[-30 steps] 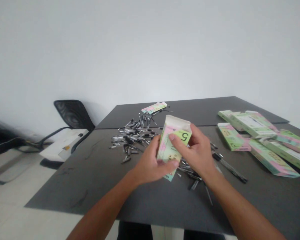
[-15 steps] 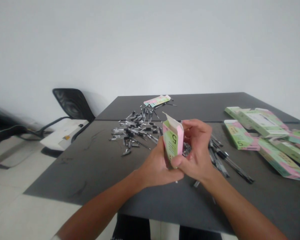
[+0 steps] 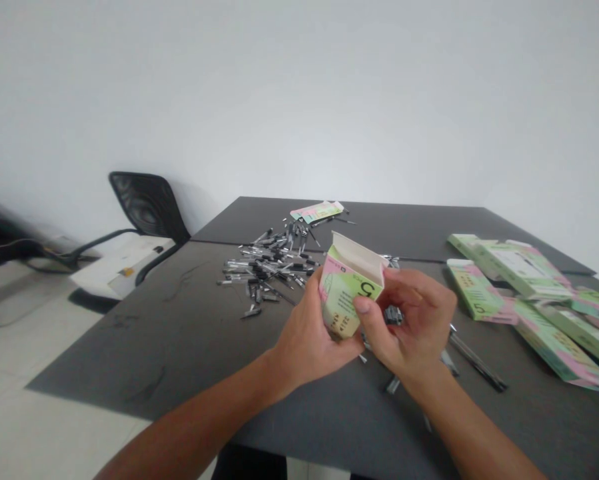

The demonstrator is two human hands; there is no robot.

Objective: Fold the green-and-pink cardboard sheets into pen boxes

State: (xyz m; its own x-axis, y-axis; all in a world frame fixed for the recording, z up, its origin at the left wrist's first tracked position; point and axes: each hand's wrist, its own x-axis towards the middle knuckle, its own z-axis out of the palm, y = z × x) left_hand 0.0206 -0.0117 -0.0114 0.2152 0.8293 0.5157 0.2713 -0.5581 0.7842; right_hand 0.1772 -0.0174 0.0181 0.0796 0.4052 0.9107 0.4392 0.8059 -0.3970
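Both hands hold a small green and pink carton (image 3: 346, 287) marked with a 5, just above the dark table (image 3: 189, 320). My left hand (image 3: 312, 337) grips it from below and the left side. My right hand (image 3: 412, 320) curls around its right side, thumb on the front face. The carton's top flap stands open, its white inside showing. Black pens (image 3: 472, 360) lie on the table under and to the right of my hands.
A heap of black and clear pens (image 3: 269, 267) lies at mid-table, with a flat carton (image 3: 316, 211) behind it. Several matching green and pink boxes (image 3: 524, 280) lie at the right. A black chair (image 3: 146, 207) stands left of the table.
The carton has turned in my hands, from its narrow pink edge facing me to its green front, and its open flap now tilts toward the right.
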